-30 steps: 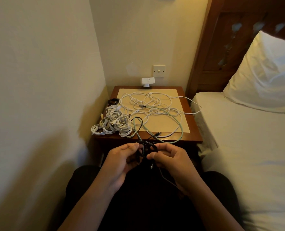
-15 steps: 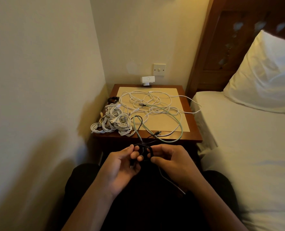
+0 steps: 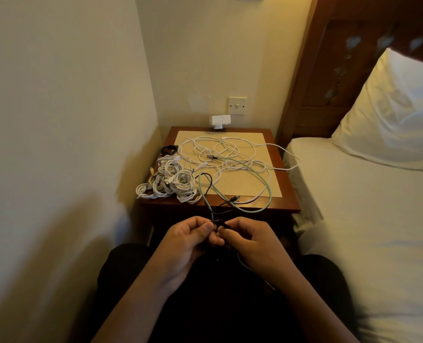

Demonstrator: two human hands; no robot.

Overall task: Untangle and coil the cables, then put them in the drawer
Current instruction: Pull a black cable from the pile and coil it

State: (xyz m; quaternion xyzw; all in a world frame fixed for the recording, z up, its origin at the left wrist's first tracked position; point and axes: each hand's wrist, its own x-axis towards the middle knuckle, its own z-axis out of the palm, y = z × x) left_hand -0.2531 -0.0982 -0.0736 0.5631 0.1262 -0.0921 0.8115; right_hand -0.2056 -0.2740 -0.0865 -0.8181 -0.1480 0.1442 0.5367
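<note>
Both L hand (image 3: 180, 243) & R hand (image 3: 252, 241) fingers pinch black cable (image 3: 216, 221) btwn them.

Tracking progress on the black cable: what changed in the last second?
The left hand and right hand still pinch the black cable over the lap, but they have drawn slightly closer together, and the open loop between them is now squeezed to a small bunch. The white coils, loose white cables and green cable on the bedside table lie as before.
</note>
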